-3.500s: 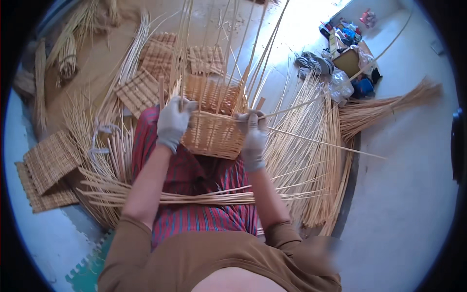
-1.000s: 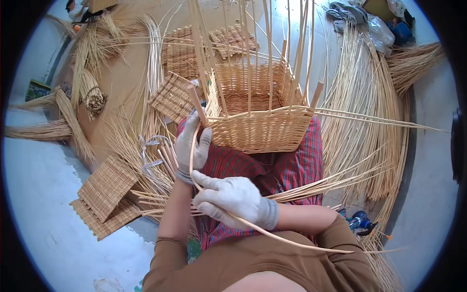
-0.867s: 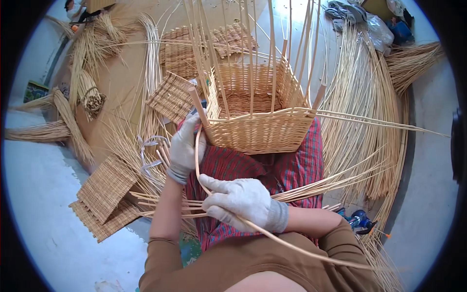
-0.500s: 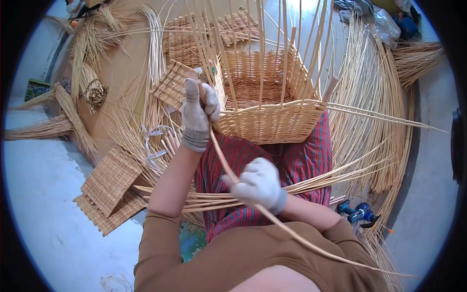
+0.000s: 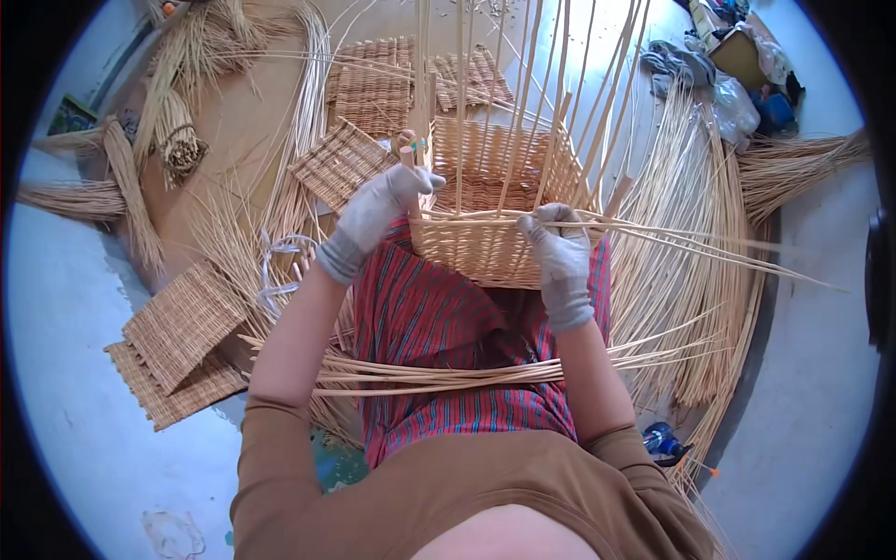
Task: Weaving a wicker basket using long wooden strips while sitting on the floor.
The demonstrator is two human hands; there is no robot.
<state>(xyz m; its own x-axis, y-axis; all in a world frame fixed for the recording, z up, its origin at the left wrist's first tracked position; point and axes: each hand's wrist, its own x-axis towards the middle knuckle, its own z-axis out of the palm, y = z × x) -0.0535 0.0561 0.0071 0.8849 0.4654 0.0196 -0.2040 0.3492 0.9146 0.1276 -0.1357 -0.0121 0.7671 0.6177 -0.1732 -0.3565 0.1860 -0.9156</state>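
Mid-weave on half-built tan wicker basket (image 5: 485, 233) on my lap: left hand (image 5: 378, 201) clenched on a corner stake at its left rim, right hand (image 5: 560, 252) grasping a thin pale willow rod (image 5: 672, 238) across its front rim; next I'd tuck that rod behind the next stake.

The basket's (image 5: 485, 247) near lower wall disappears behind the lap, and the upright stakes (image 5: 523, 84) run out past the top edge. The right hand (image 5: 560, 257) covers the rim where the thin rods (image 5: 691, 245) meet it, so the grip there cannot be made out. The clutter (image 5: 737, 56) at the upper right is too small to identify. The blue object (image 5: 665, 441) by the right elbow is partly hidden.
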